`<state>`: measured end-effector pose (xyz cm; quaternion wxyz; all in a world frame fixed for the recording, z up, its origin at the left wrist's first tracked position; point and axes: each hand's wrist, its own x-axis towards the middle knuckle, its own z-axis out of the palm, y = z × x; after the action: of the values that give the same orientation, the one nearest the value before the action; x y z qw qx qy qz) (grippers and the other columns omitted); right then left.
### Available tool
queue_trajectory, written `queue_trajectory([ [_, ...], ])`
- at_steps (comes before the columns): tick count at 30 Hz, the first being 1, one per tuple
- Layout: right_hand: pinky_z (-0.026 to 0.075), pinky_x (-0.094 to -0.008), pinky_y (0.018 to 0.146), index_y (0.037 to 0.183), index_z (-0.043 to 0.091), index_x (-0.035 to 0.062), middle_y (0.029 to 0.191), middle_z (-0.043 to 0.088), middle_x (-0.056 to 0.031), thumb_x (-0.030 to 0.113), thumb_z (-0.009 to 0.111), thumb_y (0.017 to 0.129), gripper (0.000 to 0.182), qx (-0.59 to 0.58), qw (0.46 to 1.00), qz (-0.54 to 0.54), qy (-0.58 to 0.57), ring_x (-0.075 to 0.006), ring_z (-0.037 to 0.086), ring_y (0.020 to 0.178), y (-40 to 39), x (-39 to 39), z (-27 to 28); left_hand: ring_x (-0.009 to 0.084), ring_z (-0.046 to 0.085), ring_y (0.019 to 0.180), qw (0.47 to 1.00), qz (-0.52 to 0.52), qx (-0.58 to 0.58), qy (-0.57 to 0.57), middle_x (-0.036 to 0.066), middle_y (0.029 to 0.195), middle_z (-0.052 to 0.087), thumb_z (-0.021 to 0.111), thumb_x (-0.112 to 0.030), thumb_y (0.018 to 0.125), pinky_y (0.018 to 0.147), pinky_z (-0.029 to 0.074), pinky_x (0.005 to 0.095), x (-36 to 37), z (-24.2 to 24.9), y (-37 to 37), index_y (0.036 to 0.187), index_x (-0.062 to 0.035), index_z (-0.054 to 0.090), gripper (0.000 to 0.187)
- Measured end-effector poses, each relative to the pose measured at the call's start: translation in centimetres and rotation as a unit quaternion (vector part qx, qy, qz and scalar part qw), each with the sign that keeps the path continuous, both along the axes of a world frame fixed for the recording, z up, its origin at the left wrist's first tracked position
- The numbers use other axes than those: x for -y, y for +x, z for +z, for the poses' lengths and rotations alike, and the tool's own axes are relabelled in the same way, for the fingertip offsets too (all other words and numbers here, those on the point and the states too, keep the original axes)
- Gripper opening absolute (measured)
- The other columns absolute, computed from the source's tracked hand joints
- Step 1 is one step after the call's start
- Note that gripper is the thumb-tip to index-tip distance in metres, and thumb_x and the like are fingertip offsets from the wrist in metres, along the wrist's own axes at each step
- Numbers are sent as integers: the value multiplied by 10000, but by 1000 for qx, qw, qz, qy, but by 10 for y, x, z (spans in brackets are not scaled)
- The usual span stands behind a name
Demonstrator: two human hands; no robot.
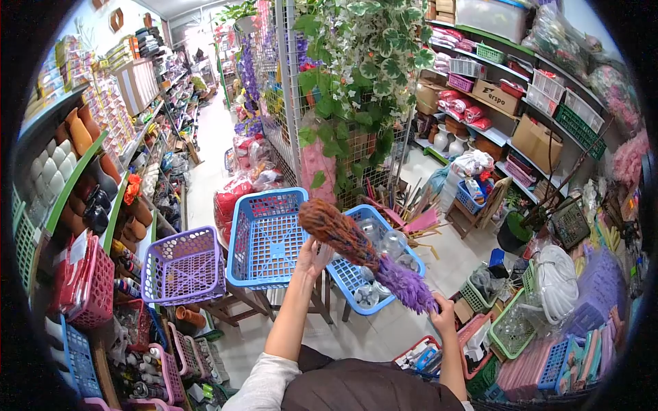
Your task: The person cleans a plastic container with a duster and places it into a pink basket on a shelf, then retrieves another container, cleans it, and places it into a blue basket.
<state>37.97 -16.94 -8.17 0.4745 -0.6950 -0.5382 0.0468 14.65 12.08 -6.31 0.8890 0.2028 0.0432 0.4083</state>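
Observation:
A long fluffy bunch of dried-flower-like stems [349,240] is held slantwise before me, orange-brown and dark at its upper left end and purple at its lower right. My left hand [314,256] is against the underside of the orange-brown part, its fingers partly hidden behind the bunch. At the other end, my right hand [443,312] is closed round the purple tip. Beneath the bunch stands a blue basket [348,279] with several clear glass vessels [393,243]. Just left of it is a larger blue basket [236,257] with bare slotted sides.
A purple basket [184,264] sits on a wooden stool at the left. Shelves with vases [79,130] line the left wall. Hanging artificial ivy [370,75] covers a wire rack ahead. Crates and a green basket [514,329] crowd the floor at the right.

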Motion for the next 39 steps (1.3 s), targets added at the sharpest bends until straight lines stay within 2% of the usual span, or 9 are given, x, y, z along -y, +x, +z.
queue_trajectory([
  [2, 434, -273, 591, 898, 587, -29, 715, 585, -155, 12, 547, 679, 226, 17, 999, -2, 38, -179, 552, 599, -2, -6, -3, 238, 517, 1100, 999, -19, -25, -20, 83, 1151, 572, 618, -287, 834, 982, 380, 384, -5, -19, -3, 1163, -53, 531, 413],
  [4, 487, -306, 706, 972, 596, -26, 864, 635, -205, 27, 578, 708, 270, -64, 997, 2, -51, -302, 650, 801, 0, -13, -4, 238, 544, 1064, 997, -37, -50, -42, 92, 1121, 587, 620, -278, 835, 959, 409, 389, -3, -23, -2, 1154, -41, 530, 408],
  [12, 453, -378, 611, 1003, 593, 7, 739, 599, -232, 119, 583, 758, 270, -104, 980, -63, -155, -340, 622, 705, -24, -66, -54, 208, 583, 990, 988, -51, -148, 4, 81, 1051, 611, 633, -264, 839, 870, 479, 365, 13, -44, -1, 1073, -46, 571, 326],
  [14, 435, -362, 565, 1001, 578, -10, 690, 582, -208, 117, 589, 783, 252, -93, 982, -70, -150, -250, 564, 578, -30, -87, -83, 193, 589, 950, 980, -20, -195, -22, 72, 1032, 612, 637, -258, 837, 856, 485, 361, 16, -64, 6, 1088, -53, 574, 330],
  [17, 453, -481, 638, 1048, 530, -4, 769, 610, -254, 175, 563, 814, 297, -60, 960, -121, -244, -398, 611, 751, -42, -113, -104, 153, 579, 910, 971, -28, -234, -42, 27, 999, 607, 633, -236, 844, 833, 484, 332, 23, -91, 11, 1132, -63, 566, 343],
  [22, 494, -479, 692, 1071, 449, -49, 835, 617, -268, 83, 515, 777, 328, 25, 928, -115, -353, -412, 613, 771, -59, -142, -126, 162, 535, 1032, 959, 9, -279, -45, 18, 1081, 569, 620, -219, 849, 864, 473, 368, 41, -88, 19, 1222, -70, 512, 416],
  [34, 474, -446, 799, 1068, 501, -26, 1037, 530, -232, 121, 566, 770, 338, 101, 927, -123, -339, -397, 569, 896, -65, -139, -126, 159, 567, 1016, 970, 42, -233, -58, 48, 1126, 577, 573, -134, 870, 858, 489, 323, 55, -63, 18, 1206, -33, 512, 357],
  [38, 476, -395, 744, 1067, 568, 27, 948, 594, -148, 170, 574, 828, 279, -49, 980, -87, -171, -274, 599, 835, -59, -135, -90, 177, 558, 1034, 972, 46, -227, -49, 51, 1138, 564, 568, -145, 871, 875, 485, 351, 65, -47, 20, 1211, -46, 509, 359],
  [39, 493, -336, 664, 1076, 560, 23, 880, 593, -113, 201, 551, 861, 279, -208, 971, -25, -112, -223, 605, 752, -63, -136, -73, 186, 549, 1045, 973, 48, -224, -35, 48, 1143, 555, 572, -165, 869, 884, 480, 373, 68, -44, 20, 1215, -62, 512, 366],
])
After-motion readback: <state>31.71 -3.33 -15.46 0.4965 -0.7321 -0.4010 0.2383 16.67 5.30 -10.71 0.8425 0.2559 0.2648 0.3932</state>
